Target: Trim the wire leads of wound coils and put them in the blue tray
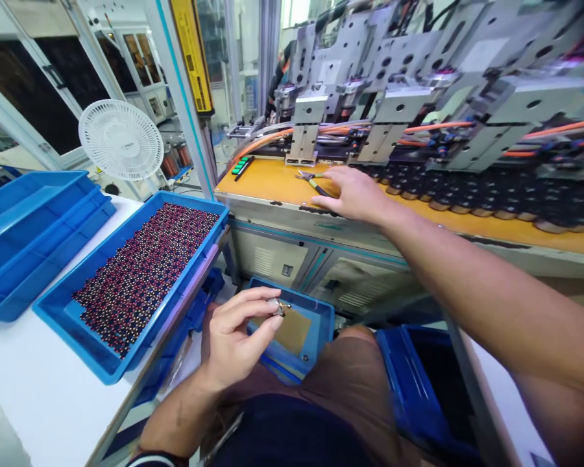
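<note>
My left hand (pixel 238 337) is raised over my lap, its thumb and fingertips pinching a small round metal part (pixel 278 307) with a thin pin sticking out to the right. The fingers cover some of the part. My right hand (pixel 353 194) reaches to the orange worktop (pixel 267 185), thumb and index finger apart on either side of a pair of cutting pliers (pixel 314 181). The pliers lie with their jaws to the left and their handles near my fingers. Whether the fingers touch the handles is unclear.
Left, a blue tray (pixel 126 373) holds many small dark-red parts; stacked blue bins (pixel 39 240) stand behind it. Machine heads (pixel 311 110) rise over a row of dark round parts (pixel 467 188). A green-and-black item (pixel 243 167) lies left of the pliers. Another blue bin (pixel 328 318) sits below.
</note>
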Available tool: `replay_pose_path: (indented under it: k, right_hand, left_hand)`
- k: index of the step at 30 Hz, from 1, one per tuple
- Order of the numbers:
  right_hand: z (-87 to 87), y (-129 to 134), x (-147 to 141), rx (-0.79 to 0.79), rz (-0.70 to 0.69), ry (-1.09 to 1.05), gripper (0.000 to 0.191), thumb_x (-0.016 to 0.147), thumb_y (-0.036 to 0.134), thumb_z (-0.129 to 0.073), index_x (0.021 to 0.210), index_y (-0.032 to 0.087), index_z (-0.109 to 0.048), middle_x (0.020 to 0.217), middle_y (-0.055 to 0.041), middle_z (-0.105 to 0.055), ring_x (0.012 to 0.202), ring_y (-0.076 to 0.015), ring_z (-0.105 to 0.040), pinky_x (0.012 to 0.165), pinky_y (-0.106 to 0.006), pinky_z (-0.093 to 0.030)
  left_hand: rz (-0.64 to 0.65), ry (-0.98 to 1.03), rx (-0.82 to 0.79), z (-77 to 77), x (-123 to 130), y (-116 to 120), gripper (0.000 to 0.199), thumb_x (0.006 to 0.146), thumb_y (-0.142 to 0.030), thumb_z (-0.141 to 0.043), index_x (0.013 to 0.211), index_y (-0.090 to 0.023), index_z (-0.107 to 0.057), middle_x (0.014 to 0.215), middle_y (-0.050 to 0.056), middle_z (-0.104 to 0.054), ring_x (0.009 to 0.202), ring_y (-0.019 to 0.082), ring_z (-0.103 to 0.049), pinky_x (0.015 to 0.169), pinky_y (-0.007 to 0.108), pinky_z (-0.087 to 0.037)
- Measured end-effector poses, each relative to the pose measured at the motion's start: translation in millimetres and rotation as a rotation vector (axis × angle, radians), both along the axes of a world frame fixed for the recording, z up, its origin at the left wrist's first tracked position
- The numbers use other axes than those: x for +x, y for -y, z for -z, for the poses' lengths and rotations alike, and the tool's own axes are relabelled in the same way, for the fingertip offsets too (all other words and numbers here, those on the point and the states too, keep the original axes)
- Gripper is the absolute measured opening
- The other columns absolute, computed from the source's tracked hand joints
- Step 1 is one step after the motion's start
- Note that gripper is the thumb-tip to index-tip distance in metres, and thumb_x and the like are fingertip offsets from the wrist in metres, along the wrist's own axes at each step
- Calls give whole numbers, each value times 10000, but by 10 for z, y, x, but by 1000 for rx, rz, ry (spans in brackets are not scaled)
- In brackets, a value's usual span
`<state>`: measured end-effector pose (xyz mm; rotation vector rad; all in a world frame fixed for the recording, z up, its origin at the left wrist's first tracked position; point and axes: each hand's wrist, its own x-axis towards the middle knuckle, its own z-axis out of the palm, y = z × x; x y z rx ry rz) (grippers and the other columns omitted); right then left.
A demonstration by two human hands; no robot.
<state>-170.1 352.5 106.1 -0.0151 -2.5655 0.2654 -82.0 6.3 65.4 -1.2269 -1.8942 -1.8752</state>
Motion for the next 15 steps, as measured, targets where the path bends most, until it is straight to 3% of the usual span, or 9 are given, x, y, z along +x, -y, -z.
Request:
replay_pose_path:
  k: [4,8,12,15]
  right_hand:
    - [101,-84,-243,116,70,164,455,918,508,-606,1107,95,-641,1164,-216,-647,1064,-367,-606,920,-505,-474]
    - [24,-141,-283,130,140,221,659,856,625,-654,1168,45,-634,1190,-261,-635,1140,-403,-564,905,-479,-413]
    - [-23,-134,-273,114,115,281,654,888,550,-658,1253,9,-617,1224,-298,-613,1156,-403,-580,796,-428,-402]
    - [110,-224,-251,92,109,237,542,883,472,-708,1156,5,-680,1152,-307,-643,1100,-402,-622,694,-412,-378]
  left_hand:
    - [-28,27,21,13,-1,103,226,785,-83,-736,989,-182,-733,1092,121,-759,980,192,-735,776,283,-626]
    - [-53,57,46,20,-8,120,217,795,-109,-734,1001,-177,-730,1082,125,-760,969,194,-739,694,241,-614]
    - [-63,53,57,37,43,55,160,799,-135,-731,957,-163,-732,1034,120,-770,910,185,-747,679,248,-622]
    - [-53,48,85,63,76,26,108,812,-144,-715,920,-141,-725,1014,137,-772,883,182,-747,658,250,-628]
